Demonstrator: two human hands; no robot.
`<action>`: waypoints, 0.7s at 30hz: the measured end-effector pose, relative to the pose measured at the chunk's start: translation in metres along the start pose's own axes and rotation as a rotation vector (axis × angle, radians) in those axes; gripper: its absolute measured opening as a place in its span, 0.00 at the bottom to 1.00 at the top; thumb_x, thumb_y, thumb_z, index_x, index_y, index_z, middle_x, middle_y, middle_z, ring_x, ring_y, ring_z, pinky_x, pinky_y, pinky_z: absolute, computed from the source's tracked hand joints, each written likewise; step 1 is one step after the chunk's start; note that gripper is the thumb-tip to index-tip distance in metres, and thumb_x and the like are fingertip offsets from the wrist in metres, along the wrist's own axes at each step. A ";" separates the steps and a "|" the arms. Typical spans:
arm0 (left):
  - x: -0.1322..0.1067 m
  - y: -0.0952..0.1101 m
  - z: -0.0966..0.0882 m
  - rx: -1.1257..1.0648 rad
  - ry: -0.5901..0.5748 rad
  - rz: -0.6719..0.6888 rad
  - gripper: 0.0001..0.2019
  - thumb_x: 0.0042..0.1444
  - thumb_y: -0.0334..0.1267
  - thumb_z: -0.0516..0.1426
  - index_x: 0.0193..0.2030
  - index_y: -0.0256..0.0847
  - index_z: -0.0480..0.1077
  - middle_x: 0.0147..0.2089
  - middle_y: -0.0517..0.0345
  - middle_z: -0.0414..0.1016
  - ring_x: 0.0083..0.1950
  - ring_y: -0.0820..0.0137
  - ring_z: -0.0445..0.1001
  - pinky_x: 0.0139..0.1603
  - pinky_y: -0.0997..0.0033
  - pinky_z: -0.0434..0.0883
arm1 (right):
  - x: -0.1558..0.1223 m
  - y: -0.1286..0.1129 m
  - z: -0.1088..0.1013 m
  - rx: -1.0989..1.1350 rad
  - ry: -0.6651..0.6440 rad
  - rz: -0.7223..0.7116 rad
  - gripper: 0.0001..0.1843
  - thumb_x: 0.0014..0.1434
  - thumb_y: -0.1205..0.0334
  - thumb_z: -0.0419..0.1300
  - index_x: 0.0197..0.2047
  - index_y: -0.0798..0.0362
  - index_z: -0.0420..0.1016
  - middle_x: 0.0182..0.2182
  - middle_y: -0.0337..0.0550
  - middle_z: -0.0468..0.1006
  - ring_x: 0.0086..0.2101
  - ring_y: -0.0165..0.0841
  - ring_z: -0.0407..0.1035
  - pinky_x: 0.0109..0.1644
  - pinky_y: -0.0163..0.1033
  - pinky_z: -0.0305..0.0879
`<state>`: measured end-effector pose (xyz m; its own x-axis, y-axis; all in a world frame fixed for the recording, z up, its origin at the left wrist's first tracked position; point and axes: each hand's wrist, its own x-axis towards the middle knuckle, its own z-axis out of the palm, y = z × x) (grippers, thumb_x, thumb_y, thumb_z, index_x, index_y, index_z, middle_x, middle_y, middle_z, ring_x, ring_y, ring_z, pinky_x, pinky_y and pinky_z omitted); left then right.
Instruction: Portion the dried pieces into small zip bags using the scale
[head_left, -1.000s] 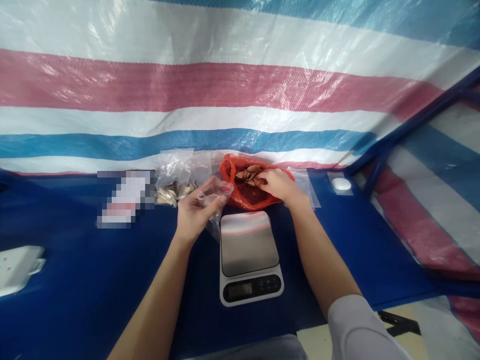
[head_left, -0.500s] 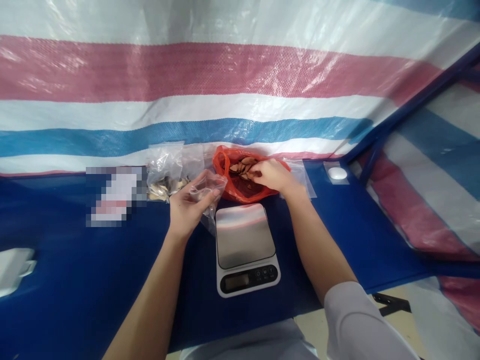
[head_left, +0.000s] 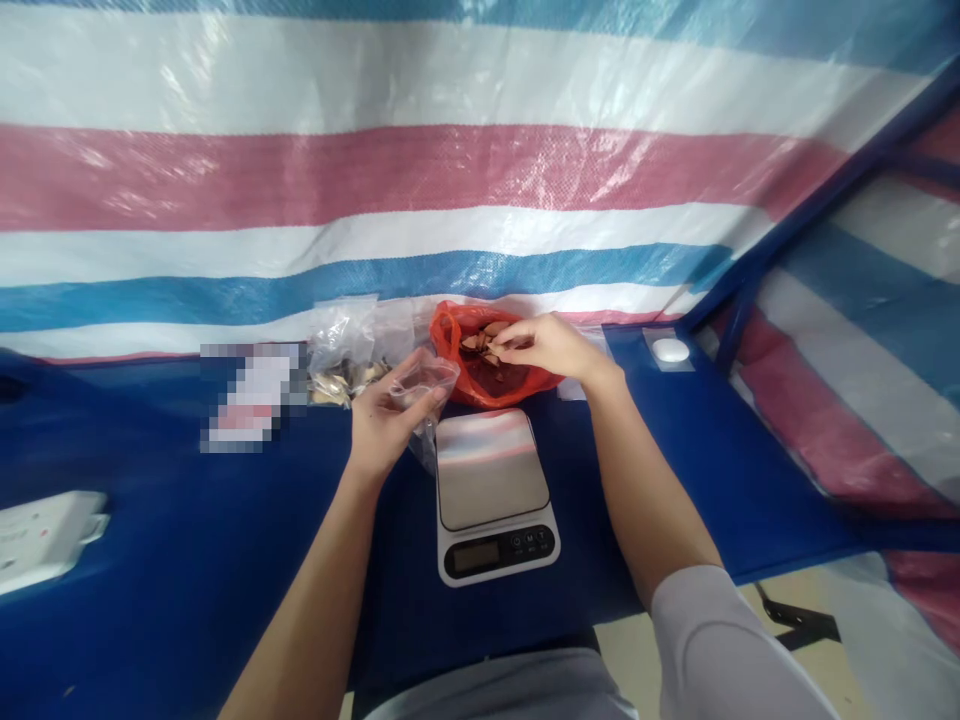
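**Pinching from the red plastic bag**

We find the red plastic bag lying open on the blue worktop, just ahead of both hands and a little nearer the right one, with its handle loop standing up on the left. Inside are flat brown pieces, too small for us to identify, over a darker mass. Our right hand reaches over the bag's mouth, its fingers drawn together and pinching at the pieces. Our left hand is closed around a small clear plastic bag, gripping it near the top while its lower corner hangs below the hand.

Between the hands and just nearer to us than the red bag sits a digital kitchen scale with a steel platform, and nothing rests on it. Past the left hand stands a clear plastic bag of pale pieces, and beyond that lies a pixelated item. Farther left is a white plastic object. Past the right hand, a small round white object sits on the worktop. A striped tarpaulin hangs behind everything, and a grey sleeve covers our right arm.
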<state>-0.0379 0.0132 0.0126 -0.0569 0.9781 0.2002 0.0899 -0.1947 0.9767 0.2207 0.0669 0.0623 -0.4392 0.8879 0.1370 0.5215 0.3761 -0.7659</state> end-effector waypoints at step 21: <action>-0.005 -0.006 0.003 0.183 -0.148 0.242 0.33 0.48 0.52 0.70 0.60 0.39 0.77 0.52 0.48 0.84 0.51 0.55 0.83 0.58 0.58 0.78 | -0.010 -0.076 0.016 0.005 -0.166 -0.164 0.10 0.60 0.63 0.66 0.44 0.44 0.87 0.40 0.36 0.86 0.43 0.35 0.79 0.48 0.38 0.72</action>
<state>-0.0347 0.0099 0.0054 0.1320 0.9076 0.3985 0.2612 -0.4196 0.8693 0.1738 0.0251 0.1087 -0.6323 0.7591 0.1545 0.4302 0.5100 -0.7448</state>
